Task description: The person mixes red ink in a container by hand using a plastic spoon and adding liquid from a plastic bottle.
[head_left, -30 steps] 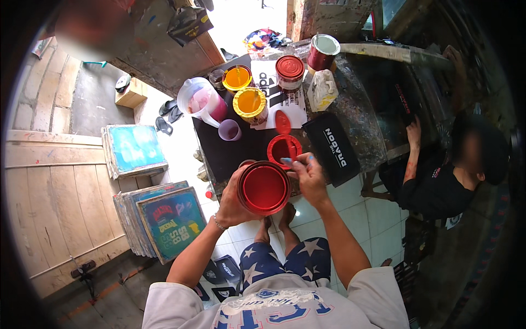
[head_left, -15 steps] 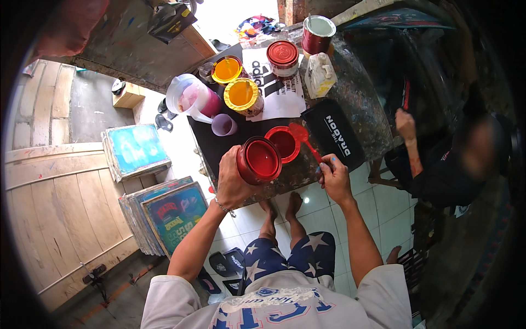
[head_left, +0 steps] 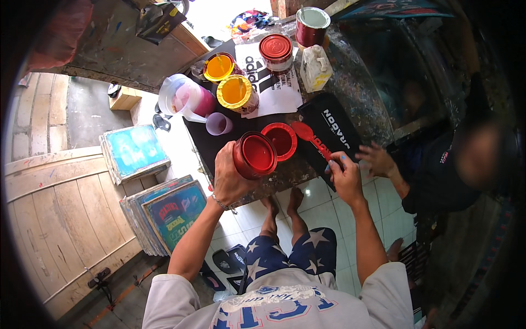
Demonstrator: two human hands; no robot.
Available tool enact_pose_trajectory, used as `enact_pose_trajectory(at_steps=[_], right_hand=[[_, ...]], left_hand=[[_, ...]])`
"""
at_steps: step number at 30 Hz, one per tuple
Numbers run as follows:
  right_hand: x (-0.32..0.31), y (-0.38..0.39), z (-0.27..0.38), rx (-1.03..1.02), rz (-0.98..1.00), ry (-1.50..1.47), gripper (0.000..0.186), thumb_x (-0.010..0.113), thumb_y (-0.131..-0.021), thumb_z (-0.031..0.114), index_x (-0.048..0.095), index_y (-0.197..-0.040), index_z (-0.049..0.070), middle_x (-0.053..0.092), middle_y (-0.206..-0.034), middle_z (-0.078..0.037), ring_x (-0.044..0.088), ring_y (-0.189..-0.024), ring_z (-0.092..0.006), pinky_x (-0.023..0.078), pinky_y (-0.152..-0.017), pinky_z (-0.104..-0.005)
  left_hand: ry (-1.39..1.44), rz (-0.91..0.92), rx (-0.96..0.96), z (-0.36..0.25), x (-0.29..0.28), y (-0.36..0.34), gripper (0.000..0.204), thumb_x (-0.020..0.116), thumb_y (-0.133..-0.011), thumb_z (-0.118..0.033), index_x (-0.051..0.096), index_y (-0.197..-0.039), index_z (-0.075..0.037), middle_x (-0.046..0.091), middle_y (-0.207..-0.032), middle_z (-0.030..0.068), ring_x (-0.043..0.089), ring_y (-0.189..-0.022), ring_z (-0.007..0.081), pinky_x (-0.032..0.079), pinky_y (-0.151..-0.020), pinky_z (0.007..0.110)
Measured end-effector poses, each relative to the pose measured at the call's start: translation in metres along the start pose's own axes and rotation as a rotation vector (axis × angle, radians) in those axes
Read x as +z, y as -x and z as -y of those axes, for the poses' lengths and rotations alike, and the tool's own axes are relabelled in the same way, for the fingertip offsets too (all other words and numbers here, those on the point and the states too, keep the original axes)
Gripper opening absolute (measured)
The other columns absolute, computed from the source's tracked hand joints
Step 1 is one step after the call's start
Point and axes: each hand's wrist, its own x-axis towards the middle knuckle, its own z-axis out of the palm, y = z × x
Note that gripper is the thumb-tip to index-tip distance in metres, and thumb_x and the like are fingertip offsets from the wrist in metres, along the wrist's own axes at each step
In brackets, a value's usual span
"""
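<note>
curled the fingers of the left hand (head_left: 227,172) around the outer side of an open red paint can (head_left: 255,154), spread to the width of its wall. pinched the handle of a red spoon (head_left: 304,132) in the fingers of the right hand (head_left: 345,178), nearly closed. held the can tilted rightward, with an upturned mouth, at the near edge of the tabletop (head_left: 350,77), just beside a red-rimmed tub (head_left: 281,141); could not tell about contact, nor the depth of paint inside. looked stiff-walled, likely heavy if full, prone to slosh, and slick around a wet rim. seemed best held low on the outer side, well below the lip. judged the spoon light, fairly rigid, slippery near the bowl, better taken by the handle's end. pointed its bowl between the tub and a black pouch (head_left: 323,118). farther out, showed a purple cup (head_left: 219,124), a translucent jug (head_left: 183,98), and, rightward, a co-worker's hand (head_left: 378,160), blurred.
</note>
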Motion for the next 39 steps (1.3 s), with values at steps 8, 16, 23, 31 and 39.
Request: enact_pose_trajectory(at_steps=[8, 16, 23, 31, 39], right_hand=[[0.020, 0.027, -0.024, 0.013, 0.015, -0.123, 0.012, 0.058, -0.100, 0.009, 0.064, -0.105, 0.000, 0.064, -0.070, -0.002, 0.054, -0.054, -0.0046, 0.044, -0.049, -0.0224], [0.059, -0.008, 0.000, -0.025, 0.040, -0.003, 0.017, 0.061, -0.096, 0.013, 0.067, -0.100, -0.002, 0.071, -0.073, -0.014, 0.071, -0.067, -0.0252, 0.054, -0.062, -0.0371], [0.070, -0.027, -0.005, -0.004, 0.077, 0.015, 0.020, 0.063, -0.094, 0.015, 0.068, -0.098, -0.004, 0.071, -0.074, -0.017, 0.072, -0.069, -0.0304, 0.054, -0.064, -0.0398], [0.072, -0.038, -0.007, 0.003, 0.064, 0.010, 0.021, 0.064, -0.094, 0.017, 0.069, -0.097, -0.004, 0.071, -0.075, -0.018, 0.072, -0.071, -0.0325, 0.054, -0.067, -0.0415], [0.068, -0.034, -0.009, 0.018, 0.054, 0.016, 0.021, 0.063, -0.094, 0.017, 0.069, -0.097, -0.003, 0.071, -0.075, -0.017, 0.072, -0.071, -0.0315, 0.054, -0.067, -0.0403]], left_hand=[[-0.074, 0.055, 0.007, -0.010, -0.010, -0.014, 0.109, 0.097, -0.051, -0.027, 0.039, -0.138, 0.001, 0.053, -0.129, 0.0196, 0.051, -0.121, 0.0391, 0.043, -0.103, 0.047], [-0.132, 0.037, 0.054, -0.011, -0.007, -0.020, 0.108, 0.097, -0.050, -0.029, 0.040, -0.136, 0.001, 0.054, -0.127, 0.0200, 0.053, -0.119, 0.0396, 0.043, -0.101, 0.048], [-0.150, 0.096, 0.032, -0.003, -0.004, -0.020, 0.114, 0.094, -0.049, -0.031, 0.037, -0.141, 0.004, 0.051, -0.133, 0.0224, 0.050, -0.125, 0.0404, 0.038, -0.107, 0.050], [-0.238, 0.112, 0.082, -0.009, -0.002, -0.031, 0.111, 0.093, -0.050, -0.031, 0.038, -0.141, 0.003, 0.051, -0.133, 0.0216, 0.049, -0.126, 0.0389, 0.036, -0.108, 0.049], [-0.296, 0.110, 0.105, -0.017, -0.002, -0.032, 0.110, 0.092, -0.051, -0.031, 0.039, -0.142, 0.001, 0.051, -0.134, 0.0209, 0.048, -0.127, 0.0384, 0.035, -0.108, 0.051]])
